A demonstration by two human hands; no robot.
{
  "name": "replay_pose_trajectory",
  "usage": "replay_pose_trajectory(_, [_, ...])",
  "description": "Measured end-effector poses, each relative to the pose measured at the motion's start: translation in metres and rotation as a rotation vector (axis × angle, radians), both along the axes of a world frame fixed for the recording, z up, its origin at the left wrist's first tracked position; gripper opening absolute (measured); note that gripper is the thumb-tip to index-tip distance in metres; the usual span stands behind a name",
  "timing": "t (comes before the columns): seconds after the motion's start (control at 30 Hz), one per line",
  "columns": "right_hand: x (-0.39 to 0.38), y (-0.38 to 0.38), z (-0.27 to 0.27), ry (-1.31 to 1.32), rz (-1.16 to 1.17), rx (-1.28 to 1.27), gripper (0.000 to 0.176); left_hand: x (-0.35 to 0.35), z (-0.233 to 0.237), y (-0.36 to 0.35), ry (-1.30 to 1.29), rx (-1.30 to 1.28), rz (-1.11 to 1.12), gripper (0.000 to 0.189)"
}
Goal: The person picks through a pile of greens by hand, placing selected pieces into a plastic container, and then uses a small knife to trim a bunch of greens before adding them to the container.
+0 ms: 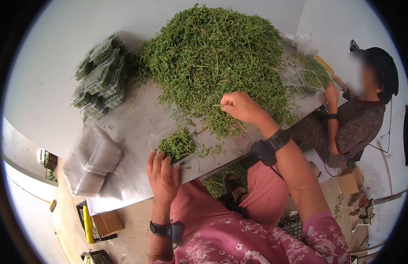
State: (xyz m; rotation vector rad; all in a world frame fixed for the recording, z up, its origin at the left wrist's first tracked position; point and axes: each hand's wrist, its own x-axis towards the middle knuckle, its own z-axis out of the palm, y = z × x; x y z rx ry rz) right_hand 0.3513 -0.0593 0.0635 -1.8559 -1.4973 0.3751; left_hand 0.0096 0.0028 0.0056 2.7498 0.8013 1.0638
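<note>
My left hand [163,176] holds the near left edge of an open clear plastic clamshell container [193,154], its fingers over the rim. Inside the container lies a heap of leafy green sprigs [176,144]. My right hand [240,107] is closed, fingers curled in a pinch, over the front of a large pile of the same greens [217,57]. Whatever is between its fingertips is hidden or too small to name. Loose sprigs lie on the table just right of the container.
Filled, closed clamshells [100,77] are stacked at the back left of the metal table [135,127]. Nested empty clamshells [91,158] stand at its left end. On the right sits a co-worker [360,114], hands near another container of greens [314,79]. Crates and cardboard boxes [108,223] are on the floor.
</note>
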Motion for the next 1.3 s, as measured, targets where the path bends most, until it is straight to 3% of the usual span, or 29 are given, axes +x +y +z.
replay_pose_trajectory(0.17, [0.022,-0.005,0.001,0.125,-0.097,0.079,0.014,0.001,-0.001,-0.001,-0.012,0.008,0.0,0.032])
replay_pose_trajectory(0.4, [0.035,-0.016,0.002,0.049,-0.137,0.036,0.013,0.001,-0.001,-0.001,-0.007,0.01,0.002,0.032])
replay_pose_trajectory(0.9, [0.042,-0.012,-0.021,-0.303,-0.233,-0.469,0.012,0.001,0.0,-0.001,-0.002,-0.005,-0.002,0.033])
replay_pose_trajectory(1.1, [0.042,-0.006,-0.031,-0.265,-0.232,-0.487,0.013,0.001,0.0,-0.001,-0.014,-0.008,-0.015,0.033])
replay_pose_trajectory(1.2, [0.046,-0.013,-0.017,-0.132,-0.136,-0.287,0.009,0.001,0.001,-0.001,-0.021,-0.01,-0.039,0.035])
replay_pose_trajectory(1.3, [0.033,-0.015,-0.002,0.155,-0.207,-0.186,0.008,0.001,0.001,-0.001,-0.034,-0.015,-0.055,0.034])
